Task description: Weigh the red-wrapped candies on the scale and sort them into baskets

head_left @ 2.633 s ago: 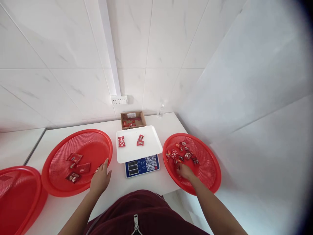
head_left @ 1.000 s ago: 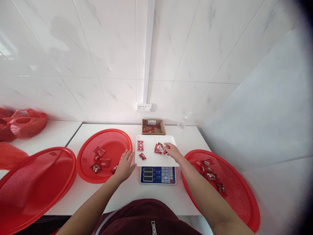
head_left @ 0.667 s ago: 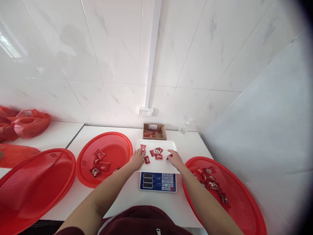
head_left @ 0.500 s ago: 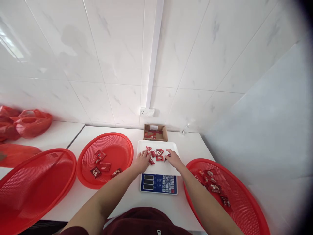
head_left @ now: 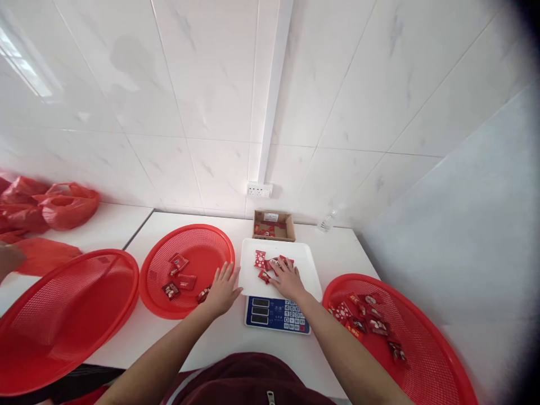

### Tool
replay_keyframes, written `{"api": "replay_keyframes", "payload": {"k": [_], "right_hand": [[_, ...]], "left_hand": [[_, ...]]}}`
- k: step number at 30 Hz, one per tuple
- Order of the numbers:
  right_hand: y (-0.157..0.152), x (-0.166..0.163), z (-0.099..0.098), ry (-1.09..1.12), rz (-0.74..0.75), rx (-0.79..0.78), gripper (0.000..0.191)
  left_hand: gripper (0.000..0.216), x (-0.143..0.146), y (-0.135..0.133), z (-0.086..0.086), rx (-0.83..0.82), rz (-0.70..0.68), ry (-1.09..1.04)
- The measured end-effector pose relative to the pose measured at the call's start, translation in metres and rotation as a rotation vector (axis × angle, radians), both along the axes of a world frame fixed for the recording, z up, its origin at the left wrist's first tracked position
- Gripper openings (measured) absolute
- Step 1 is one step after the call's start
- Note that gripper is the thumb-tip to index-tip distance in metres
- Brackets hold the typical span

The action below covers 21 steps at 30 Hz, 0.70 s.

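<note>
Several small red wrapped sweets (head_left: 260, 259) lie on the white tray (head_left: 310, 264) of a digital scale (head_left: 276, 315). My right hand (head_left: 289, 279) rests over these sweets, its fingers stretched out and partly covering them. Between the scale and a round red mesh basket (head_left: 156, 253) is my left hand (head_left: 223, 289), empty, with fingers spread near the tray's left edge. Inside that basket are several wrapped sweets (head_left: 186, 282), one partly behind my left hand. Another red basket (head_left: 439, 337), on the right, holds more wrapped sweets (head_left: 377, 326), and my right forearm crosses its left side.
An open cardboard box (head_left: 289, 229) with red packets stands behind the scale, near a clear plastic bottle (head_left: 327, 221). A tilted red basket (head_left: 105, 304) stands at left. Beyond it are red plastic bags (head_left: 70, 205) and another person's hand (head_left: 10, 259).
My left hand has moved off the tray toward the left basket, fingers spreading. My right hand has shifted left over the sweets. Another person's hand has appeared at the left edge.
</note>
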State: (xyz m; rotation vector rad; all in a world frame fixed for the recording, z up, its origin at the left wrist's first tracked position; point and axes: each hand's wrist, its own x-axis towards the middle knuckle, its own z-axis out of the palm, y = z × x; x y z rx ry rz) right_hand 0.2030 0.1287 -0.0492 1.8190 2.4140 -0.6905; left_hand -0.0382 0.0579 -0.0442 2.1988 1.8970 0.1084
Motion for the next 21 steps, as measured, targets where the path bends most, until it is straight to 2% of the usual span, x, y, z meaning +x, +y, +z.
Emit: {"api": "replay_keyframes", "payload": {"k": [3, 6, 12, 18, 21], "right_hand": [[-0.005, -0.003, 0.002, -0.012, -0.012, 0.026, 0.06], [-0.003, -0.016, 0.008, -0.01, 0.044, 0.056, 0.063], [0.001, -0.044, 0.008, -0.035, 0.195, 0.0, 0.066], [-0.015, -0.021, 0.01, 0.027, 0.204, 0.083, 0.055], [-0.023, -0.001, 0.008, 0.07, 0.086, 0.138, 0.054]], "left_hand": [[0.055, -0.022, -0.019, -0.008, 0.01, 0.091, 0.02], [0.055, -0.035, -0.033, -0.011, 0.036, 0.149, 0.044], [0.056, -0.03, -0.043, -0.007, -0.047, 0.185, 0.052], [0.057, -0.029, -0.048, -0.006, -0.132, 0.166, 0.049], [0.057, -0.029, -0.05, -0.004, -0.155, 0.16, 0.052]]}}
